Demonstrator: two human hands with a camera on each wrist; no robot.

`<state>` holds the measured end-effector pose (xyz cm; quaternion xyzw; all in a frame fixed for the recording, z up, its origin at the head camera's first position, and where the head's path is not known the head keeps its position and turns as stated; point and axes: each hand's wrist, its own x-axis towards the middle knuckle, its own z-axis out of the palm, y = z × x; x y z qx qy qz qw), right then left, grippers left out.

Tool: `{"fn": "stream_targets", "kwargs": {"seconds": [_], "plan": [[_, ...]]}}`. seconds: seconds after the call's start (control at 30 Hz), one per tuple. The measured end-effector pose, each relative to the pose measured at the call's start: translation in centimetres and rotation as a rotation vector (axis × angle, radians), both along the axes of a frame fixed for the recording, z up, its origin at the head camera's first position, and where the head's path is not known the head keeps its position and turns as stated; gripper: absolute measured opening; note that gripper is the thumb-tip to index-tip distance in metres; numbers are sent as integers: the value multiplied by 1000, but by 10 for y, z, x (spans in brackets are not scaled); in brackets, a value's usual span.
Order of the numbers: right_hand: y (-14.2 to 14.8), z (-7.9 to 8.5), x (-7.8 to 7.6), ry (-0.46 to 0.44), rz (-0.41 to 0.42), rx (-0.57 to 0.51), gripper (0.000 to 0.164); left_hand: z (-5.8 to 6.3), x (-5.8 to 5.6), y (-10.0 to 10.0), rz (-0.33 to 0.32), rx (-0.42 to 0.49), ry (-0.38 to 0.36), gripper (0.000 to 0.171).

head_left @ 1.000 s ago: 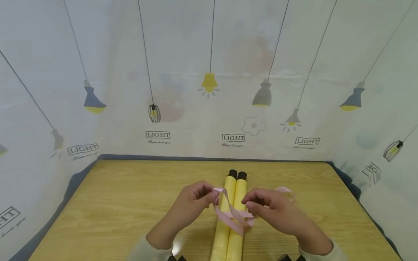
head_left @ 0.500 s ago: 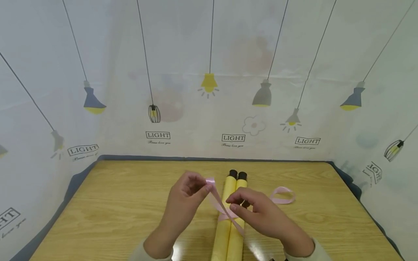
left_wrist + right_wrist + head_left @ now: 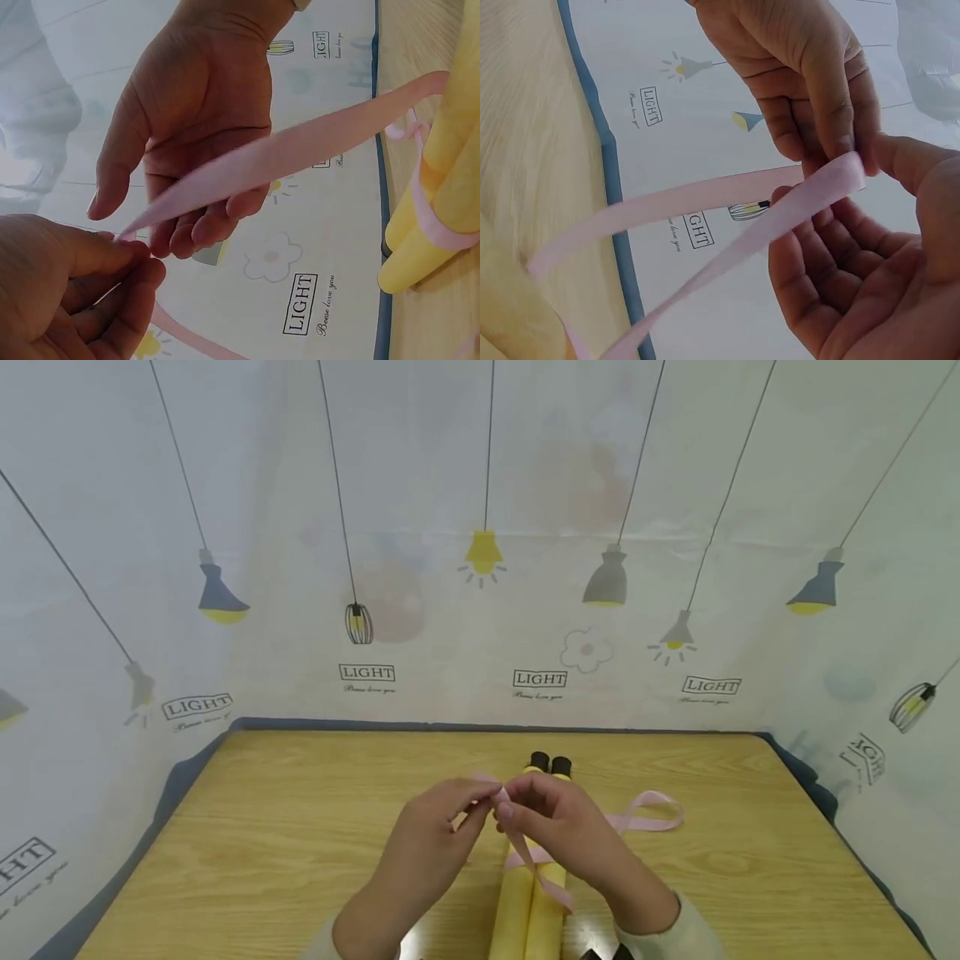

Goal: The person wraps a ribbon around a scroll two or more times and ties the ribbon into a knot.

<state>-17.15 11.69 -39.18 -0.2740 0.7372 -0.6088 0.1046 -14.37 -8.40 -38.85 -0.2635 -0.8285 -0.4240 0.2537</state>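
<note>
Between the thumb and fingers of my left hand (image 3: 429, 843) is a pinched length of pink ribbon (image 3: 255, 161). My right hand (image 3: 566, 827) is close beside it, thumb and loosely bent fingers apart, the ribbon passing across in front of its fingers in the right wrist view. Two yellow tubes (image 3: 513, 893) with black end caps (image 3: 561, 766) lie side by side under the hands. Pink ribbon crosses around both tubes, and its raised part runs up from them to my left fingertips. My right hand and forearm cover part of the tubes.
A ribbon tail (image 3: 648, 814) lies looped on the wooden table (image 3: 300, 810) right of the tubes. Behind the table hangs a pale backdrop (image 3: 450, 635) printed with lamps, and a dark blue edge (image 3: 337, 723) runs along the table's back.
My left hand lifted the ribbon up and left, then came back toward the right. My right hand moved left from beyond the tubes to beside my left fingertips.
</note>
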Motion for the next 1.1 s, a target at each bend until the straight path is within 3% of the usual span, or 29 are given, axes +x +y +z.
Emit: {"fn": "stream_targets", "kwargs": {"seconds": [0.2,0.47,0.63,0.83,0.97,1.1], "plan": [[0,-3,-3,-103,5,-72,23,1,2,3,9,-28,-82,14],[1,-6,-6,-117,-1,-134,20,-5,-2,1,-5,-45,-55,19],[9,-3,-7,-122,-19,-149,18,-5,-3,0,18,-10,-71,21],[18,1,-8,-97,-51,-210,9,-6,-7,-1,24,-14,-91,14],[23,4,-8,-82,-66,-234,9,-12,-11,-2,18,-25,-151,12],[24,7,-7,-104,-93,-250,8,-17,-17,-3,17,-25,-270,12]]}}
